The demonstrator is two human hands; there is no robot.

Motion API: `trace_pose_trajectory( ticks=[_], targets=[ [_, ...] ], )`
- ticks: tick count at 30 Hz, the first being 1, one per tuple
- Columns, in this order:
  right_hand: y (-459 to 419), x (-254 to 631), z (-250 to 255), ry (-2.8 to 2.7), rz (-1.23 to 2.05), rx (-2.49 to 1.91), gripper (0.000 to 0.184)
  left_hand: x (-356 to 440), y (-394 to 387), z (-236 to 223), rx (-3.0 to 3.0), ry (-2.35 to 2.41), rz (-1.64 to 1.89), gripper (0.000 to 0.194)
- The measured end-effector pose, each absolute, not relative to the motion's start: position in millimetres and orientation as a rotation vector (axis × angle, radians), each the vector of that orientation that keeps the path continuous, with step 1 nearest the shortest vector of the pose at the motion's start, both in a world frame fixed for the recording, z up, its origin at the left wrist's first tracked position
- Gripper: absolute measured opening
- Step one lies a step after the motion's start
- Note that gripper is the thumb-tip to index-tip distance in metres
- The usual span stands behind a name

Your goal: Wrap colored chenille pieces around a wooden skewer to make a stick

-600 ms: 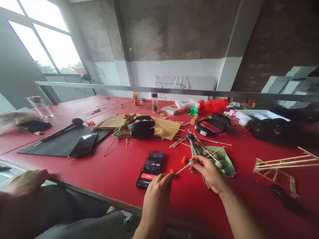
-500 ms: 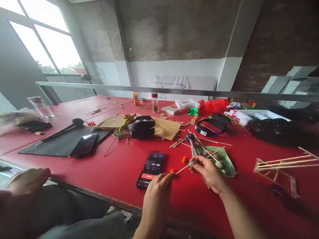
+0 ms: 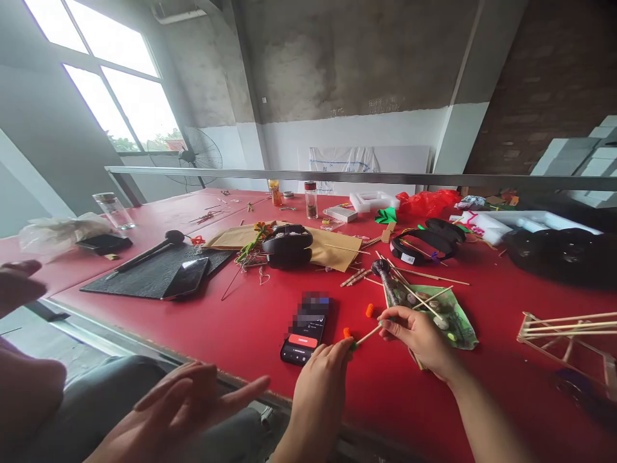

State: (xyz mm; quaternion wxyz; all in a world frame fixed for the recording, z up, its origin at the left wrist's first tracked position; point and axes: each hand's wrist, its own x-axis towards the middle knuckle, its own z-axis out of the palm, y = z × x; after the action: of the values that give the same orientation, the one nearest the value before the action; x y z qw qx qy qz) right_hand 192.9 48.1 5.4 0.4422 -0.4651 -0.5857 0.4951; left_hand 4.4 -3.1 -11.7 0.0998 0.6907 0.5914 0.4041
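Note:
My left hand [image 3: 322,379] pinches the near end of a thin wooden stick [image 3: 369,335], where a small green piece sits beside an orange bead [image 3: 346,332]. My right hand [image 3: 418,334] pinches the stick's far end, which carries a green tip. The stick hangs just above the red table [image 3: 241,321]. A phone [image 3: 306,326] with a timer screen lies left of my left hand. Under my right hand lies a green sheet [image 3: 457,318] with pebbles and more sticks.
Another person's open hand [image 3: 183,405] reaches in at the lower left, over a lap. Black headphones [image 3: 288,244] rest on brown paper; a second pair [image 3: 424,239] lies further right. A black mat [image 3: 154,273] holds a dark phone. A stick frame [image 3: 563,331] stands at right.
The view has shifted, so everything sits slightly right and lower. Another person's open hand has come into view at the lower left. My hands keep the same grip on the stick.

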Motion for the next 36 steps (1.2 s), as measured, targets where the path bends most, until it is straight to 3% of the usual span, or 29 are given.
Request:
trace_pose_trajectory(
  ticks=[15,28,36],
  targets=[
    [44,203,13,-1.548,1.265,-1.208,0.027,13,-10,-4,2.013,1.816,0.935,0.026],
    [43,205,14,-1.436,1.268,-1.188,0.027,11,-7,-7,2.026,1.823,1.046,0.027],
    [44,207,16,-1.323,1.197,-1.215,0.032,2,-4,-9,2.050,1.836,1.110,0.012]
  ],
)
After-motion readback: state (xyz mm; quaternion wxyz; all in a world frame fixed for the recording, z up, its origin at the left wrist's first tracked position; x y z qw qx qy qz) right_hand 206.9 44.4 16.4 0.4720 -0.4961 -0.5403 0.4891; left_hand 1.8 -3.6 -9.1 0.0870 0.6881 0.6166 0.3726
